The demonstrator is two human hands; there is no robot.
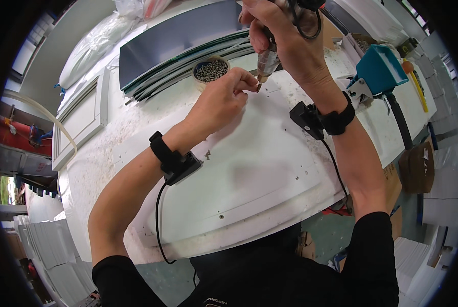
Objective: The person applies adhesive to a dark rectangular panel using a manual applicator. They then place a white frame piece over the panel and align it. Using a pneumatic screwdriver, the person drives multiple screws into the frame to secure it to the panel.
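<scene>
A workshop is showing here: a tub (197, 83) of screws (211, 70) is sitting on a broad worktop (91, 176) beside stacked flat panels (173, 48), and a handheld driver-type tool (267, 62) is pointing down at a white board (254, 158). Stacks of white sheets (50, 243) are flanking the worktop at left and right, and a white frame (102, 100) is lying along its left side.

Black top (270, 276), small white lettering (220, 302) low on its front. Left sleeve (121, 284) and right sleeve (372, 250) black too, both ending near the elbow. Left hand (221, 100) and right hand (293, 43) bare. On each wrist I see a wide black strap (162, 148) carrying a dark boxy module (186, 168); thin black cable (157, 220) trailing from each.
</scene>
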